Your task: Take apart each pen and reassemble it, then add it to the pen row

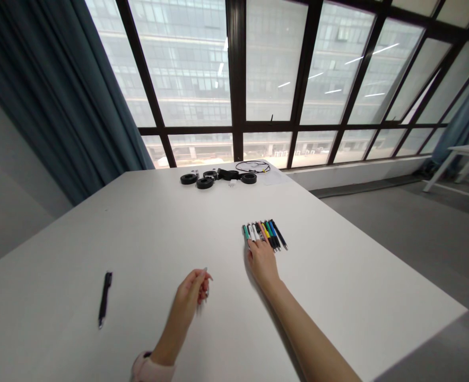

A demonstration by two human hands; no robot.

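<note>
A row of several pens [273, 233] in green, white, yellow, blue and black lies side by side on the white table. Over the row's left end reaches my right hand [263, 262], palm down. Its fingers close at the lower end of a green pen [245, 232] and touch the white pens [253, 231] beside it; the thumb is mostly hidden. My left hand [192, 289] hovers nearer to me, its fingers curled together. Small silvery bits show at those fingers, but what they hold is hidden. Far to the left, a black pen [104, 300] lies alone.
At the table's [158, 223] far end are several black tape rolls [205, 183], a coiled black cable [253, 166] and a clear sheet [276, 176]. Windows stand beyond, with a blue curtain [59, 95] at left. The table's right edge drops to grey floor [397, 233].
</note>
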